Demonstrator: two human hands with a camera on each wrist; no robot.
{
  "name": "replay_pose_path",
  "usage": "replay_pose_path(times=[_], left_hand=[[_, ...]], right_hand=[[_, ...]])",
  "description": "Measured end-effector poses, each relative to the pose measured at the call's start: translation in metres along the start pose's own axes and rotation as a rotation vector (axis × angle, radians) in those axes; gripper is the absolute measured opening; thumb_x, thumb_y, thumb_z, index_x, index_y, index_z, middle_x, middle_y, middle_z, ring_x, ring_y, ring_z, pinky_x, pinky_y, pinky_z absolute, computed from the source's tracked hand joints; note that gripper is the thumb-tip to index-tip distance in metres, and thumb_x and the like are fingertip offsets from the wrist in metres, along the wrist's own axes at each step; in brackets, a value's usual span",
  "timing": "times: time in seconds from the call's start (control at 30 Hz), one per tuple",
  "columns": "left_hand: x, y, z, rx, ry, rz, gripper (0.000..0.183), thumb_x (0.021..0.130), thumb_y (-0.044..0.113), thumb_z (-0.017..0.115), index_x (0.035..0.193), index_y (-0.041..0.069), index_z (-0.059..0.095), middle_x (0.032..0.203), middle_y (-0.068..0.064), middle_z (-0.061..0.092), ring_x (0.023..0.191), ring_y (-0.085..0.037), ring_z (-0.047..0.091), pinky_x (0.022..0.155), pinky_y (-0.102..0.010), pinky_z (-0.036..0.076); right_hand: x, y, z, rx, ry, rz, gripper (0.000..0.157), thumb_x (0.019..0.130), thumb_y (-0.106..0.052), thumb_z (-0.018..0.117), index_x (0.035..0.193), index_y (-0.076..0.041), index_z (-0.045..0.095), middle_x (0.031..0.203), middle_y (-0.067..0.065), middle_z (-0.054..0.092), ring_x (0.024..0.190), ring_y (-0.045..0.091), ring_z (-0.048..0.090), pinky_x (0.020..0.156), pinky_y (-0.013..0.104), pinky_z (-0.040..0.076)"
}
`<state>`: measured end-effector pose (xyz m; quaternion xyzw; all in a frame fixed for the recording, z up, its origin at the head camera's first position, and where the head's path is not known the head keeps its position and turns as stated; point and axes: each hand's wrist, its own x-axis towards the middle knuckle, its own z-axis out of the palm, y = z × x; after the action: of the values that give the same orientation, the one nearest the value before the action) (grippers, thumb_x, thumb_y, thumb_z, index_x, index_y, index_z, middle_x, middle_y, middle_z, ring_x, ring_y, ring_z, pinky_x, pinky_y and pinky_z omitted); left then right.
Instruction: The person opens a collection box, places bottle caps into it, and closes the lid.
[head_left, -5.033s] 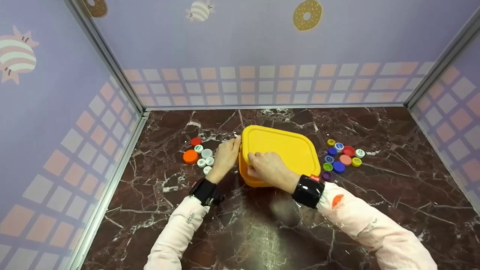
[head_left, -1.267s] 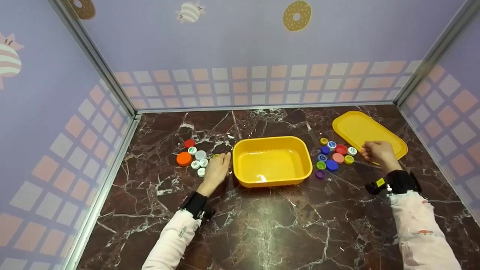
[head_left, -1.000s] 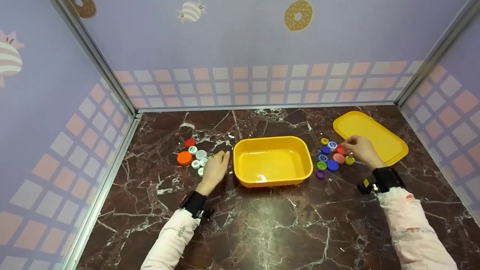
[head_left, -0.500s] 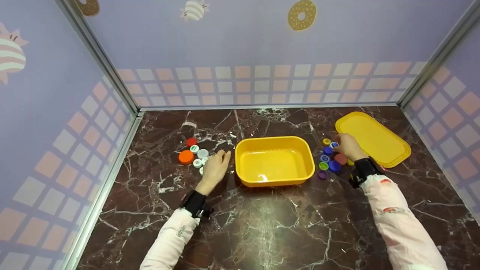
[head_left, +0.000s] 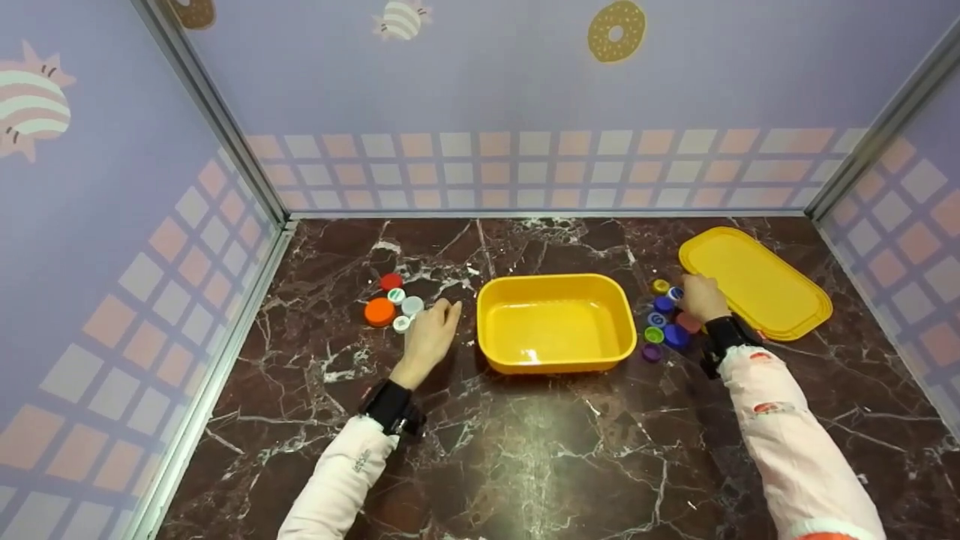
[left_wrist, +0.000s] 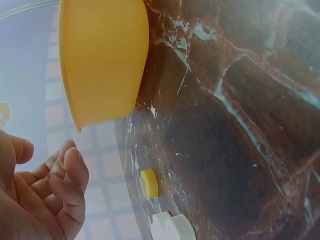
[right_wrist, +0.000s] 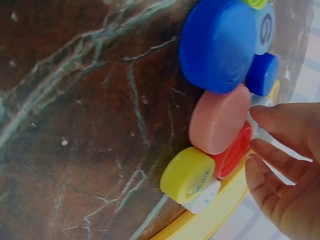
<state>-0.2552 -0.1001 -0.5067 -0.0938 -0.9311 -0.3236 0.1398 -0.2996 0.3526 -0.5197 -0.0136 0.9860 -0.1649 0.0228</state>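
Observation:
My left hand (head_left: 431, 334) hovers above the table between the left caps and the yellow box. Its fingers are loosely curled and hold nothing in the left wrist view. Below it are a yellow bottle cap (left_wrist: 149, 183) and white bottle caps (left_wrist: 180, 229). My right hand (head_left: 703, 298) is over the right cap cluster, its fingertips at a white-and-blue bottle cap (head_left: 676, 293). In the right wrist view the fingers are apart, beside the red cap (right_wrist: 234, 152) and pink cap (right_wrist: 220, 119); no firm hold shows. The open yellow box (head_left: 556, 360) stands between the hands.
The yellow lid (head_left: 757, 285) lies at the right, behind the right hand. At the left are an orange cap (head_left: 379, 312) and a red cap (head_left: 391, 281). Blue, green and purple caps (head_left: 652, 352) lie right of the box. Patterned walls (head_left: 555, 169) enclose the table.
The lid has come off the box and now lies at the right. My right hand has let go of it and moved left to the caps. The left hand is away from the box side.

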Motion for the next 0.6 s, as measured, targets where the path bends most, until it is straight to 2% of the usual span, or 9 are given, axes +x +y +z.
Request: replay_pose_path(times=[0.23, 0.47, 0.6], left_hand=[[0.002, 0.001, 0.001, -0.006, -0.005, 0.003, 0.029, 0.094, 0.029, 0.047, 0.071, 0.011, 0.048, 0.053, 0.001, 0.042, 0.048, -0.020, 0.045, 0.044, -0.035, 0.034], [0.001, 0.001, 0.003, -0.006, -0.012, 0.002, 0.029, 0.093, 0.029, 0.048, 0.071, 0.010, 0.049, 0.052, 0.001, 0.041, 0.046, -0.020, 0.044, 0.043, -0.034, 0.033], [0.002, 0.000, 0.004, 0.004, -0.010, 0.001, 0.028, 0.093, 0.028, 0.048, 0.071, 0.010, 0.049, 0.052, 0.001, 0.042, 0.047, -0.021, 0.045, 0.044, -0.036, 0.035]], right_hand=[[-0.003, 0.001, 0.006, -0.046, 0.114, -0.031, 0.019, 0.075, -0.001, 0.066, 0.088, 0.010, 0.056, 0.082, 0.027, 0.055, 0.080, 0.048, 0.050, 0.063, 0.056, 0.041], [-0.004, 0.000, 0.010, -0.074, 0.166, -0.048, 0.025, 0.073, -0.008, 0.072, 0.082, 0.007, 0.054, 0.077, 0.026, 0.054, 0.077, 0.047, 0.051, 0.059, 0.056, 0.042], [-0.003, 0.000, 0.012, -0.048, 0.184, -0.068, 0.025, 0.073, -0.009, 0.073, 0.086, 0.008, 0.058, 0.077, 0.024, 0.056, 0.073, 0.043, 0.054, 0.060, 0.052, 0.043]])
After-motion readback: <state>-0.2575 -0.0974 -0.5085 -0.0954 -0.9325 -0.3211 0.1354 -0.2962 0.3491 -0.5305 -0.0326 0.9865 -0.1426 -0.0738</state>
